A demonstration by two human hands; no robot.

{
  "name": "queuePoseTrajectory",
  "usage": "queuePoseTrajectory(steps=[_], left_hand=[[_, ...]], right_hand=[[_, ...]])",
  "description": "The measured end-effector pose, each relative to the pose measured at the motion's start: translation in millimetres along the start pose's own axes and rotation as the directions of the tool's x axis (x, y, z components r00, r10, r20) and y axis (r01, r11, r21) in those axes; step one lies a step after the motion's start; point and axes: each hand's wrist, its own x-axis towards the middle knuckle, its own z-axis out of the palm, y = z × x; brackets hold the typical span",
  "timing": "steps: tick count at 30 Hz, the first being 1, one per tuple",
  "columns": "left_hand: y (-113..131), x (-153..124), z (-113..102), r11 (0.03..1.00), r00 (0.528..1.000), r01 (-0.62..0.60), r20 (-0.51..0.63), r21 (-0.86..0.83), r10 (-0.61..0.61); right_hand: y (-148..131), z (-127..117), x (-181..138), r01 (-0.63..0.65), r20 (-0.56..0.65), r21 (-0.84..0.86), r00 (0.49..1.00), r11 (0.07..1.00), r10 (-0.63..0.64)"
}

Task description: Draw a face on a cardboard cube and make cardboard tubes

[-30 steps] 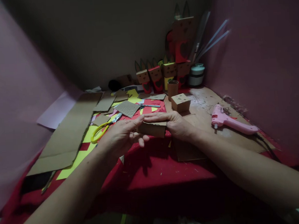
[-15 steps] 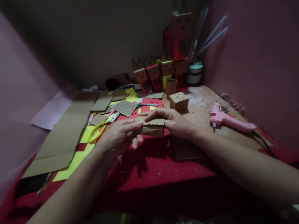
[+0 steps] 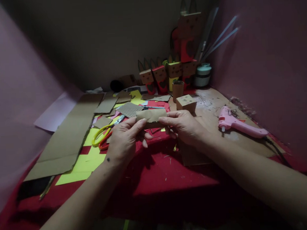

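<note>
Both hands hold one small brown cardboard piece [image 3: 151, 114] lifted a little above the red cloth [image 3: 170, 173]. My left hand [image 3: 123, 139] pinches its left end between thumb and fingers. My right hand [image 3: 182, 125] pinches its right end. The piece is a flat strip, lying roughly level. Just left of the hands lie yellow-handled scissors [image 3: 102, 135] on yellow paper.
A pink glue gun [image 3: 237, 123] lies at the right on a board. A small cardboard box [image 3: 186, 103] and a cardboard tube [image 3: 178, 89] stand behind the hands. Cardboard animal figures [image 3: 166, 74] line the back wall. A long cardboard sheet [image 3: 69, 137] lies left.
The cardboard piece was pressed down on the cloth under both hands. It has since been lifted and is held by its ends with the fingertips.
</note>
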Motion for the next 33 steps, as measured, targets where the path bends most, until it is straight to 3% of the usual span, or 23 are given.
queuePoseTrajectory(steps=[8,13,17,25,29,31,33], left_hand=[[-14,10,-1,0.982,0.993,0.093,0.084,-0.166,-0.08],[-15,8,0,0.982,0.999,0.026,0.034,-0.185,-0.02],[-13,7,2,0.985,0.999,-0.006,0.041,-0.173,0.013],[-7,4,12,0.994,0.994,-0.11,-0.027,0.013,0.11],[6,6,2,0.935,0.932,-0.294,-0.159,0.198,0.327],[8,11,-5,0.911,0.914,-0.362,-0.116,0.199,0.389],[7,16,-10,0.936,0.941,-0.337,0.032,0.101,0.336]], right_hand=[[6,-4,4,0.062,-0.074,0.002,0.995,0.998,-0.061],[5,-4,5,-0.075,0.028,0.151,0.997,0.986,0.072],[6,-3,3,-0.077,0.056,0.221,0.996,0.972,0.066],[8,1,5,-0.043,0.013,0.339,0.999,0.94,0.041],[1,-7,8,-0.085,0.038,0.395,0.996,0.915,0.076],[0,-10,9,-0.138,0.071,0.444,0.99,0.885,0.119],[2,-10,9,-0.178,0.121,0.498,0.983,0.849,0.134]])
